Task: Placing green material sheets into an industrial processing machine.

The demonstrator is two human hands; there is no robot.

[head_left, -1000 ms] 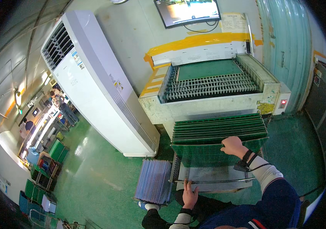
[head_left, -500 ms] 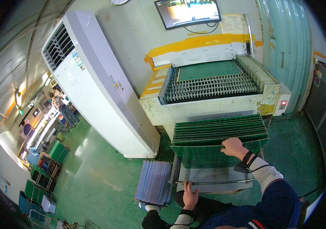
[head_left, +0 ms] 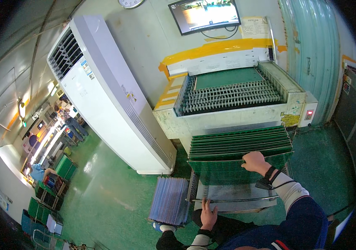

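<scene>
While a rack of pale sheets (head_left: 170, 201) stands at the far left on the green floor, the left hand (head_left: 208, 214) curls its fingers around the cart's metal rail (head_left: 232, 200); further right, the right hand (head_left: 254, 161) pinches the nearest green board's (head_left: 228, 171) top edge, in front of the upright stack (head_left: 240, 143) below the conveyor machine (head_left: 232, 98).

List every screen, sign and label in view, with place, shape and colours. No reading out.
Screen: wall, top centre, dark rectangle, lit orange picture.
Paper notice: wall beside screen, pale sheet.
Clock: wall, top edge, round, white face.
Sticker: machine front, yellowish, worn.
Labels: white air conditioner's front, small, blue and white.
</scene>
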